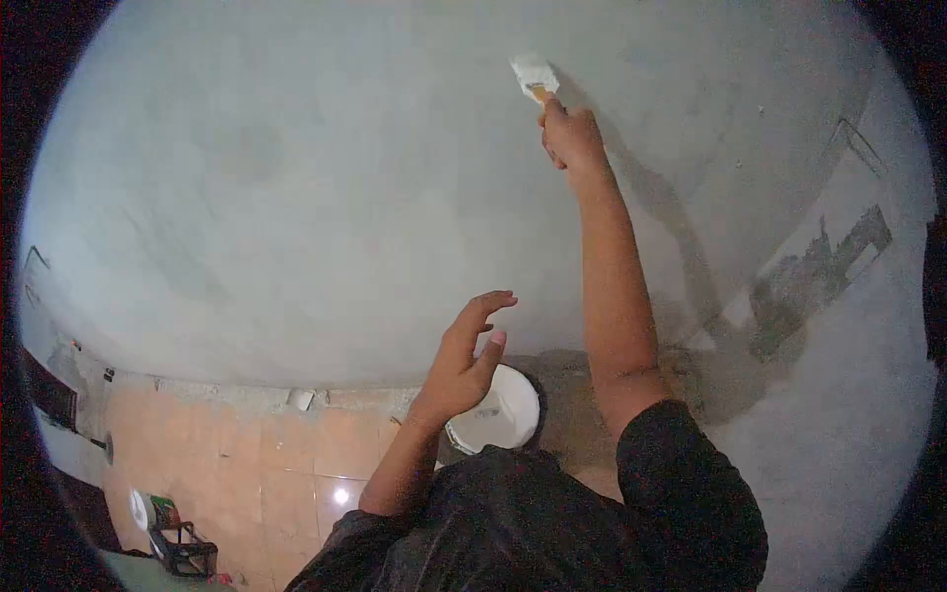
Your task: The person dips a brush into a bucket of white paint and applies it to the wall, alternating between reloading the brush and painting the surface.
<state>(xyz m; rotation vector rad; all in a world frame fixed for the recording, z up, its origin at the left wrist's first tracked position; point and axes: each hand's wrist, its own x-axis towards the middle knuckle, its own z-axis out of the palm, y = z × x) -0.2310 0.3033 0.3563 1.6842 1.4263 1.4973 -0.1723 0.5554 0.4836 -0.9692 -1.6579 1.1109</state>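
A paintbrush (pixel 536 75) with whitish bristles and a yellowish handle is gripped in my right hand (pixel 573 136), arm stretched up. Its bristles are at the grey-white wall (pixel 345 168), high and right of centre. Lower down, my left hand (pixel 466 365) is raised with nothing in it, its fingers apart and slightly curled. Behind and below that hand stands a white bucket (pixel 518 409), partly hidden by the hand and my dark shirt. Pale material shows inside the bucket.
Orange-tan floor tiles (pixel 227 464) lie at lower left. A container (pixel 153 510) and a black-framed object (pixel 184 551) stand there. A small pale piece (pixel 301 400) lies by the wall's base. At right, the adjoining wall has a dark rough patch (pixel 799 286).
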